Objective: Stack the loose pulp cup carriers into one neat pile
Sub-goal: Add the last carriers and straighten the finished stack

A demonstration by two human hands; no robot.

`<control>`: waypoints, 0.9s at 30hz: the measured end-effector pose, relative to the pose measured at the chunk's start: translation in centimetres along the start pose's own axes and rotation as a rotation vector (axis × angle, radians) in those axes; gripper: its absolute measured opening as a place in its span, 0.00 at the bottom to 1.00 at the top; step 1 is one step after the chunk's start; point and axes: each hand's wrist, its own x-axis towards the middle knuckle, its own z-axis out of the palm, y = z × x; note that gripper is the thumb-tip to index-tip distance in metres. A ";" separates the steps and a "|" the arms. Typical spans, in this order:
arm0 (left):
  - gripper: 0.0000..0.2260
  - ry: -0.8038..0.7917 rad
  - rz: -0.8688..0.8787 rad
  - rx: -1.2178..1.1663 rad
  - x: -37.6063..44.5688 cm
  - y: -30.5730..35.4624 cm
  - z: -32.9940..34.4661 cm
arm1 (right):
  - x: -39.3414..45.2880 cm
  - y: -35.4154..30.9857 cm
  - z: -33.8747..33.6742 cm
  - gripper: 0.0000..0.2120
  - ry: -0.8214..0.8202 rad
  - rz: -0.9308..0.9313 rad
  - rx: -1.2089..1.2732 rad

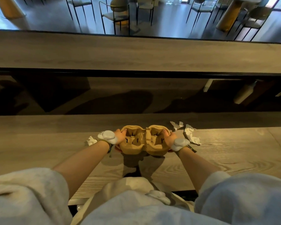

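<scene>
Above the wooden counter (217, 159), left hand (119, 138) and right hand (170, 138) grip the carrier pile's (143, 142) opposite ends — best squeezed evenly, keeping cups nested.

Matt, rough moulded-pulp cup carriers (144, 140) on a grained matt wood counter (217, 159), beside crumpled white paper scraps (190, 134)
</scene>
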 end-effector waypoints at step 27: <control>0.19 0.323 -0.033 -0.080 5.3 -1.0 -8.8 | 3.6 -11.8 2.8 0.23 -0.063 -0.277 -0.025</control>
